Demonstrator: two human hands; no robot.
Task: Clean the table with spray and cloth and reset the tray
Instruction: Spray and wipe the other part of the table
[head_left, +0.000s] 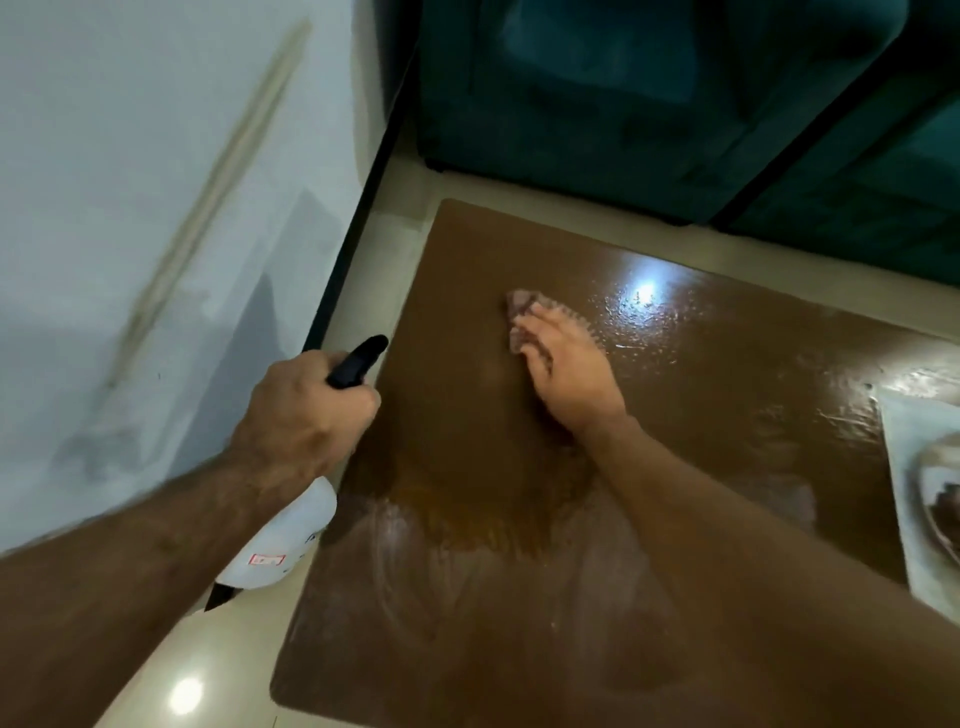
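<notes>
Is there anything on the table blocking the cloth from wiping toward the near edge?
Nothing visible does. The right hand presses the cloth on the table; the tray sits off at the right edge.

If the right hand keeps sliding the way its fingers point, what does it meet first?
Probably nothing on the brown glossy table: the right hand presses the pinkish cloth toward bare tabletop, then the far-left edge. Depth is unclear.

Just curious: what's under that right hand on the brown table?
A crumpled cloth peeks out past the fingers of the right hand; the rest is covered.
</notes>
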